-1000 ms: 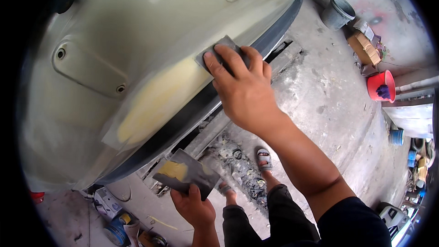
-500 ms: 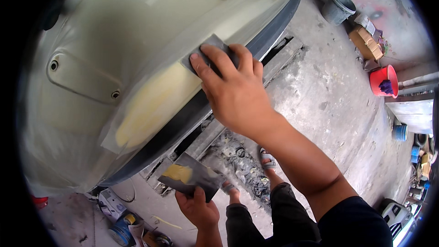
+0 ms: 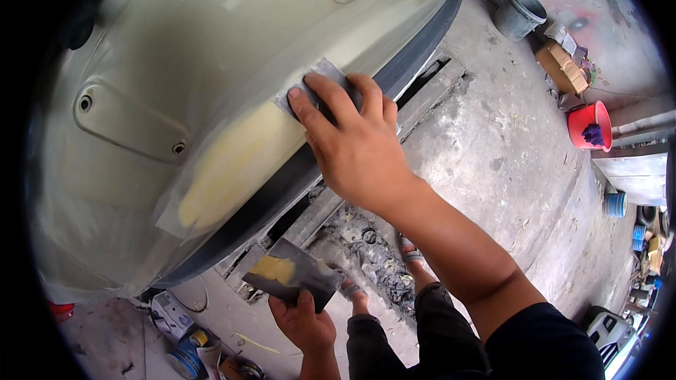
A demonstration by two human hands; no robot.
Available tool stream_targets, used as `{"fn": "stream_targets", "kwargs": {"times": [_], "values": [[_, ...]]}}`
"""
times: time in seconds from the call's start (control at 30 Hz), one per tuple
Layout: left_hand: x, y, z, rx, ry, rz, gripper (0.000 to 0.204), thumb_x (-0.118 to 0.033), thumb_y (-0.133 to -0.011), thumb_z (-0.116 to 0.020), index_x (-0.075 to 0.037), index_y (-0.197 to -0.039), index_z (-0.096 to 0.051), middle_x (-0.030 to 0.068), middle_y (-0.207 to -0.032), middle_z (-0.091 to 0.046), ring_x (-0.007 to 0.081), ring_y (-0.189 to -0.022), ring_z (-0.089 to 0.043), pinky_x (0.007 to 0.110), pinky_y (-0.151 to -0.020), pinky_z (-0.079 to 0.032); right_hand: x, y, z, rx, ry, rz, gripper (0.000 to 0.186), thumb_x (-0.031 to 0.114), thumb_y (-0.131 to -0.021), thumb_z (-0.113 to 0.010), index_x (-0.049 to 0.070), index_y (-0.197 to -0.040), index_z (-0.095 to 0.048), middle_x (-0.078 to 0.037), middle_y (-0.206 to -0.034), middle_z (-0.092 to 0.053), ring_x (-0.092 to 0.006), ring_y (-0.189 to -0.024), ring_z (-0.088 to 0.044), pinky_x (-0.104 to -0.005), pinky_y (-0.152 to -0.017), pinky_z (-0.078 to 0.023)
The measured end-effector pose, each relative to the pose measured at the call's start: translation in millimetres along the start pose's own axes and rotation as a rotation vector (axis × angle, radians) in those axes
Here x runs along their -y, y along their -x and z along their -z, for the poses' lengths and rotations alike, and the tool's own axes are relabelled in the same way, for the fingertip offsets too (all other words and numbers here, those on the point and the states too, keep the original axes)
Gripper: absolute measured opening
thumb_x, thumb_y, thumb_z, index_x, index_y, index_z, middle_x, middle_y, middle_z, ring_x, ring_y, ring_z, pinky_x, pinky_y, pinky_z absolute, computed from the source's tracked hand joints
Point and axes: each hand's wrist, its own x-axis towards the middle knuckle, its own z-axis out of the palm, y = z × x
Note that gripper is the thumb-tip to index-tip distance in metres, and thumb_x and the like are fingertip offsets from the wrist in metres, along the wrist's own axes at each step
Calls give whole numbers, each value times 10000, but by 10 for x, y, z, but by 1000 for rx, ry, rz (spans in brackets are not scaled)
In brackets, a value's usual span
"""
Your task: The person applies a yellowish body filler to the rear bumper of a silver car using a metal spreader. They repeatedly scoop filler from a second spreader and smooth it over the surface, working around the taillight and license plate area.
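A pale, dull-finished car body panel (image 3: pixel 176 49) fills the upper left, with a smooth yellow putty patch (image 3: pixel 218 176) along its lower edge. My right hand (image 3: pixel 359 141) spreads its fingers over a thin grey putty spreader (image 3: pixel 325 69), pressing it against the panel at the patch's upper right end. Lower down, my left hand (image 3: pixel 304 320) pinches a dark flat plate (image 3: pixel 310 274) between thumb and fingers. A dab of yellow putty (image 3: pixel 273 268) lies on that plate, which is held apart from the panel.
Below the panel runs a dark trim strip (image 3: pixel 274 190), over a slotted floor channel (image 3: pixel 422 84). A grey bucket (image 3: pixel 520 14), cardboard box (image 3: pixel 563 67) and red bucket (image 3: pixel 588 127) stand to the right. Cans and a blue tub (image 3: pixel 186 359) sit at lower left.
My right hand and the spreader have shifted slightly left along the panel, and the spreader's face looks lighter. My left hand and its plate have hardly moved.
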Motion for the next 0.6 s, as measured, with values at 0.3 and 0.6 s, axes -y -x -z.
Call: {"fn": "stream_targets", "kwargs": {"times": [0.3, 0.6], "values": [[-67, -12, -7, -26, 20, 2, 476, 27, -858, -566, 15, -1312, -425, 149, -1267, -539, 247, -1161, -544, 399, -1020, -440, 49, -35, 263, 14, -67, -39, 477, 139, -806, -646, 132, -1278, -579, -75, -1341, -479, -401, -1171, -432, -513, -900, -397], [-72, -40, -48, 34, 46, -4, 527, -14, -881, -560, 1, -1380, -390, 151, -1331, -500, 276, -1203, -518, 429, -1055, -409, 30, 182, 115, 118, -45, -62, 490, 150, -794, -652, 114, -1278, -582, -87, -1336, -474, -406, -1155, -430, -516, -886, -392]]}}
